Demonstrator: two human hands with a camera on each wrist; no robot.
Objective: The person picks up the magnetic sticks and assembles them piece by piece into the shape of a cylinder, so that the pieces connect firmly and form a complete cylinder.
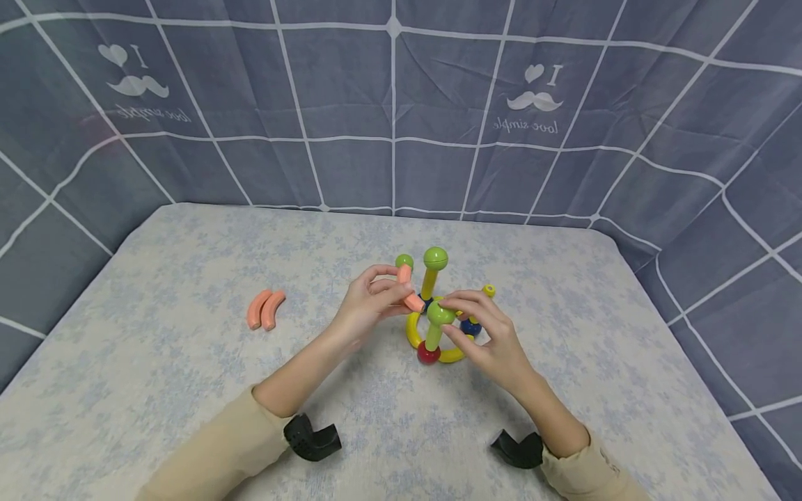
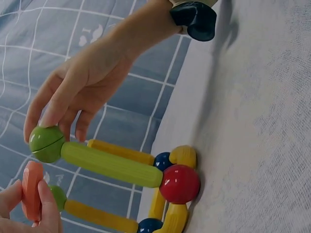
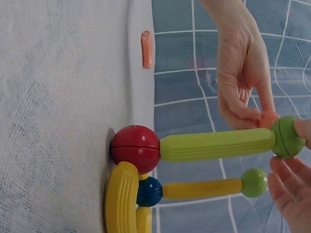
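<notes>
My left hand [image 1: 370, 300] pinches a curved orange stick [image 1: 404, 274] between thumb and fingers, close to the near green ball [image 1: 441, 313]. That ball caps an upright light-green rod [image 3: 216, 145], which rises from a red ball [image 2: 180, 184]. Thumb and fingertips of my right hand [image 1: 495, 337] grip this green ball from the right. Below is a ring of yellow curved sticks [image 1: 413, 330] joined by the red ball and blue balls [image 1: 471, 327]. Behind, a yellow rod [image 1: 429, 284] stands with another green ball [image 1: 435, 258] on top.
Two more curved orange sticks [image 1: 264, 309] lie side by side on the patterned tablecloth [image 1: 188, 390], left of the hands. A grey-blue checked curtain [image 1: 351, 90] hangs behind the table. Black wrist mounts [image 1: 312, 438] sit at both sleeves.
</notes>
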